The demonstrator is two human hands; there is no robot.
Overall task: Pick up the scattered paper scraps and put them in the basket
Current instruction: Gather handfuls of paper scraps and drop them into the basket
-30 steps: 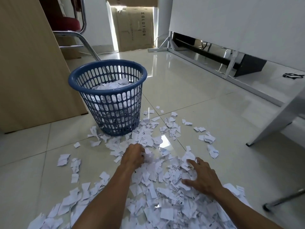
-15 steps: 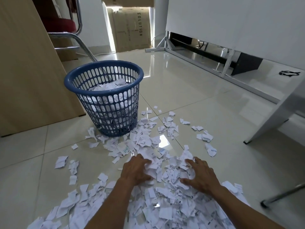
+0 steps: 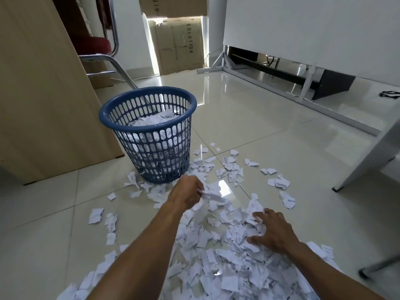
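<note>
White paper scraps (image 3: 218, 267) lie in a thick heap on the tiled floor in front of me and thin out toward a blue slotted basket (image 3: 121, 105) that holds many scraps. My left hand (image 3: 187, 192) is raised just in front of the basket's base and grips a bunch of scraps, some trailing below it. My right hand (image 3: 271, 231) rests on the heap to the right, fingers spread and bent over the scraps.
A wooden panel (image 3: 43, 94) stands left of the basket, with a chrome-legged red chair (image 3: 98, 46) behind it. A white desk leg (image 3: 368, 161) slants down at the right. A cardboard box (image 3: 179, 44) leans at the back.
My left hand closed on a bunch of scraps and lifted it off the heap toward the basket. My right hand stayed on the pile. The view tilted up slightly.
</note>
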